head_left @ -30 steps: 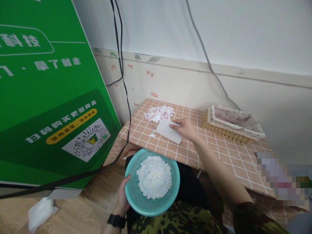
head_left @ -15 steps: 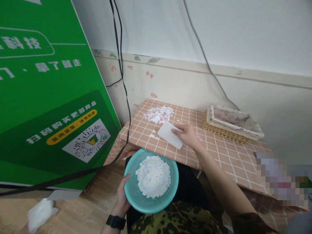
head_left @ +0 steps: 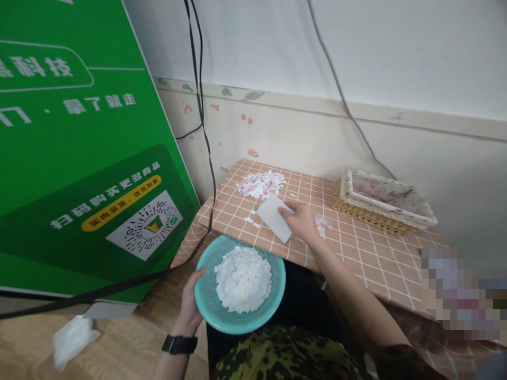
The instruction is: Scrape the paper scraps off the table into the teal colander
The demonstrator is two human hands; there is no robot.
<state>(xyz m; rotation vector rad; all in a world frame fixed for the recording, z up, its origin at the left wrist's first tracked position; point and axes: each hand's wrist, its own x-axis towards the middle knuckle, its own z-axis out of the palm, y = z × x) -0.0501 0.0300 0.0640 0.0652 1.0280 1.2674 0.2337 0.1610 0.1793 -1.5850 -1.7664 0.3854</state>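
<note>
My left hand (head_left: 192, 302) grips the left rim of a round turquoise plastic basket (head_left: 273, 311), which sits over my lap just below the table edge. Heaped inside it is a mound of small white paper scraps (head_left: 243, 279). Over the table, my right hand (head_left: 303, 220) pinches a white card (head_left: 274, 217) between thumb and fingers, its lower edge close to the table's front edge. A few white scraps (head_left: 252, 218) lie just left of the card. Farther back is a pile of white and pink paper scraps (head_left: 261, 183). Part of a pinkish piece (head_left: 322, 224) shows beside my right wrist.
A brown checked cloth covers the table (head_left: 356, 253). At its back right stands a cloth-lined wicker basket (head_left: 384, 203). A green printed cabinet (head_left: 79, 158) rises on the left, with a black cable (head_left: 209, 158) hanging before it. A white plastic bag (head_left: 75, 340) lies on the floor.
The turquoise basket and my left hand have moved slightly left and up in view. The card has shifted a little, and the pinkish piece by my right wrist shows more.
</note>
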